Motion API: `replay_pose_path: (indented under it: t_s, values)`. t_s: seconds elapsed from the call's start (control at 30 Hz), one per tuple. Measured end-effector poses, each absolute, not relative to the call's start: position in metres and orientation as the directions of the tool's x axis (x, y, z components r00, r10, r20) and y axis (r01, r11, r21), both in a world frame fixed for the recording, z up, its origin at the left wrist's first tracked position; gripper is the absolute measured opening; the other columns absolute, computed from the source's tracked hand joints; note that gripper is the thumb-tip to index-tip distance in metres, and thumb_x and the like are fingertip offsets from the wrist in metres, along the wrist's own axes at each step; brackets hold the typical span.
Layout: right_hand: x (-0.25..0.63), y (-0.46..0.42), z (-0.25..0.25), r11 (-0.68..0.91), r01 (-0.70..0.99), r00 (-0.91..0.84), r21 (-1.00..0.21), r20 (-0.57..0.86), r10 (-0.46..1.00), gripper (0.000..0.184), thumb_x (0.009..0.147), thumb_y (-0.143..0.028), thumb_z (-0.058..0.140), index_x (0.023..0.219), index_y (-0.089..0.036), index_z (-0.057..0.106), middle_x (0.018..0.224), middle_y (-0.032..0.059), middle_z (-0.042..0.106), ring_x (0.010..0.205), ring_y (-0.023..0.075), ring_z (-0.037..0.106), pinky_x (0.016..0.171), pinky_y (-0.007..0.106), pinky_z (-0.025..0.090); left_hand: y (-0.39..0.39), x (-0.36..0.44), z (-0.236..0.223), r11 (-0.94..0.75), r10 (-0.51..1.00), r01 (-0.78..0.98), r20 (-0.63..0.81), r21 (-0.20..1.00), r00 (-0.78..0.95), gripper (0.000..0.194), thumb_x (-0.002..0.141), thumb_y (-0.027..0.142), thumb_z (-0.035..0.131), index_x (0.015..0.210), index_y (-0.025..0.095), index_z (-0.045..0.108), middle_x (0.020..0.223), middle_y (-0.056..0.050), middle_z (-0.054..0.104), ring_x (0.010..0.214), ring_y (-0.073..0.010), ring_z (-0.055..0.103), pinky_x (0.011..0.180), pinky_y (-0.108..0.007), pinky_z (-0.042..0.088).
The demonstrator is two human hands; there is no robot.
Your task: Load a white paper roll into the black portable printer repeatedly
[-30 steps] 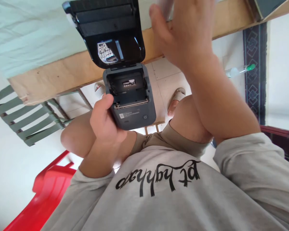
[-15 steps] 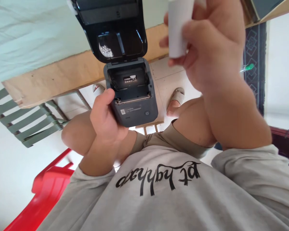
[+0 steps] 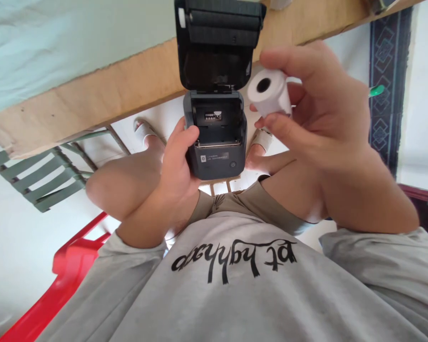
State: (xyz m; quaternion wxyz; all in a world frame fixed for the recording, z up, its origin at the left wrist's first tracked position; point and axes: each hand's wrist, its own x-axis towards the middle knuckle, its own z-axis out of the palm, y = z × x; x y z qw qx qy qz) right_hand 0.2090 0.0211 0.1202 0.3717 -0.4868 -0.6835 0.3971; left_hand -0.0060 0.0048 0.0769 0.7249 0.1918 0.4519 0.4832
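Observation:
My left hand (image 3: pixel 178 166) grips a small dark grey label printer (image 3: pixel 217 147) by its left side, above my lap. Its lid (image 3: pixel 217 42) is flipped up and the paper bay (image 3: pixel 217 123) shows a small label inside. My right hand (image 3: pixel 321 118) is closed on a white paper roll (image 3: pixel 269 92), held just right of the printer with the roll's dark core hole facing me. Roll and printer are a little apart.
A wooden table edge (image 3: pixel 110 99) with a pale green cloth (image 3: pixel 57 42) runs just beyond the printer. A green slatted chair (image 3: pixel 32 175) is at the left, a red plastic chair (image 3: pixel 71 270) at lower left. My knees and sandalled feet are below the printer.
My right hand came down from the table with the paper roll and turned its end toward me beside the printer. My left hand shifted the printer to the right.

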Motion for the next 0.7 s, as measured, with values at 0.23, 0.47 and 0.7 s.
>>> replay_pose_path:
  t_s: [0.23,0.47,0.7]
  values:
    - [0.199,0.014,0.11,0.482,0.603,-0.374,-0.636,0.309,0.875,0.024,0.104,-0.023,0.048,0.119,-0.027,0.066,0.124,0.0002,0.073,0.113,0.0129,0.07,0.094,0.028,0.058,0.002,0.007,0.066,0.5,0.861,-0.476,-0.476,0.723,0.18,0.035,0.077,0.043,0.085,0.104,0.024,0.07,0.086,-0.003,0.072,0.109,-0.0299,0.079,0.09,-0.039,0.066]
    - [0.198,0.013,0.108,0.426,0.703,-0.369,-0.57,0.22,0.903,0.02,0.095,-0.016,0.052,0.107,-0.024,0.065,0.125,0.0011,0.073,0.104,0.0138,0.069,0.085,0.028,0.052,0.002,0.01,0.065,0.503,0.86,-0.513,-0.459,0.695,0.221,0.026,0.085,0.041,0.078,0.102,0.023,0.07,0.089,-0.003,0.074,0.104,-0.0277,0.08,0.089,-0.038,0.065]
    - [0.196,0.019,0.091,0.545,0.649,-0.395,-0.531,0.378,0.837,0.026,0.107,-0.035,0.047,0.092,-0.023,0.065,0.112,0.0004,0.074,0.101,0.0138,0.068,0.089,0.032,0.054,0.002,0.009,0.064,0.433,0.899,-0.557,-0.385,0.708,0.209,0.016,0.089,0.036,0.074,0.099,0.022,0.075,0.086,-0.004,0.074,0.107,-0.0276,0.077,0.093,-0.04,0.064]
